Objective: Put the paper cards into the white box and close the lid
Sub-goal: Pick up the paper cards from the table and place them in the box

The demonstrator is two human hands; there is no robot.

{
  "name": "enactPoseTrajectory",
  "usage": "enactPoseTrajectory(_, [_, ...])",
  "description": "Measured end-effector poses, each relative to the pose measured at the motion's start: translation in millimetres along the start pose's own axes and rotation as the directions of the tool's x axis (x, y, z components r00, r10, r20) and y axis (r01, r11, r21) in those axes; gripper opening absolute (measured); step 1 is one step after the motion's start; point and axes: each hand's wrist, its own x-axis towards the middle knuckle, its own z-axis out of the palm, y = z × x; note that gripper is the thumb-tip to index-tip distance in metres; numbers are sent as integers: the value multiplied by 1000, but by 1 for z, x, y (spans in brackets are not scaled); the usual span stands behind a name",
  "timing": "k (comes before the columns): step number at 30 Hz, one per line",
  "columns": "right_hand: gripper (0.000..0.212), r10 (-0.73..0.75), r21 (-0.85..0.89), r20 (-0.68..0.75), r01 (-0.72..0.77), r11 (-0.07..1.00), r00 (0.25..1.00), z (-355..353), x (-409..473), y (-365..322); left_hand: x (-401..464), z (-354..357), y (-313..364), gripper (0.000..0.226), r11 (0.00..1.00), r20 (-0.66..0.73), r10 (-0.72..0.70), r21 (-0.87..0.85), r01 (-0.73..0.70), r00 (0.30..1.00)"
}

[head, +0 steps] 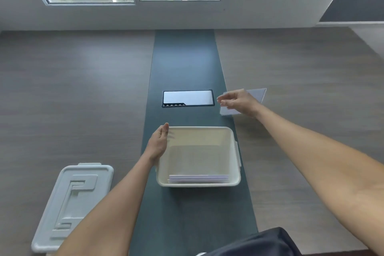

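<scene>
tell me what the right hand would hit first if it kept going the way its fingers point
The right hand, holding a card, points left toward the black panel in the table strip; that looks first, though its height above the table is unclear.

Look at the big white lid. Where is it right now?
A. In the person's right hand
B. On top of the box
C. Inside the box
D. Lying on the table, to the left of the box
D. The lid lies flat on the table, off to the left of the open white box, and neither hand touches it.
</scene>
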Motion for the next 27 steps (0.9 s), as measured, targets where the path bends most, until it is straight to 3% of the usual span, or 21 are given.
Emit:
enactPoseTrajectory(3, [29, -14, -147, -118, -4, 989, 993, -7, 20, 7, 4, 3, 4, 54, 1000, -4, -4, 2, 4, 1000])
enactPoseTrajectory(7, [45, 6, -273, -212, -65, 960, 977, -24, 38, 21, 7, 9, 8, 29, 999, -25, 9, 37, -8, 1000])
enactPoseTrajectory(12, [61, 78, -442, -276, -199, 875, 958, -46, 68, 59, 14, 16, 4, 46, 999, -28, 23, 45, -22, 999])
enactPoseTrajectory(17, [73, 202, -582, -318, -359, 730, 926, -57, 75, 82, 13, 20, 3, 33, 997, -65, 26, 72, -21, 998])
enactPoseTrajectory(19, [68, 191, -631, -323, -362, 686, 927, -58, 76, 88, 13, 19, 1, 42, 998, -61, 35, 61, -31, 998])
enactPoseTrajectory(22, [41, 58, -699, -350, -302, 648, 935, -60, 76, 90, 12, 19, 1, 49, 996, -77, 36, 88, -29, 996])
enactPoseTrajectory(27, [22, 72, -562, -293, -233, 793, 953, -69, 68, 83, 8, 20, 4, 57, 998, -61, 12, 55, -9, 998])
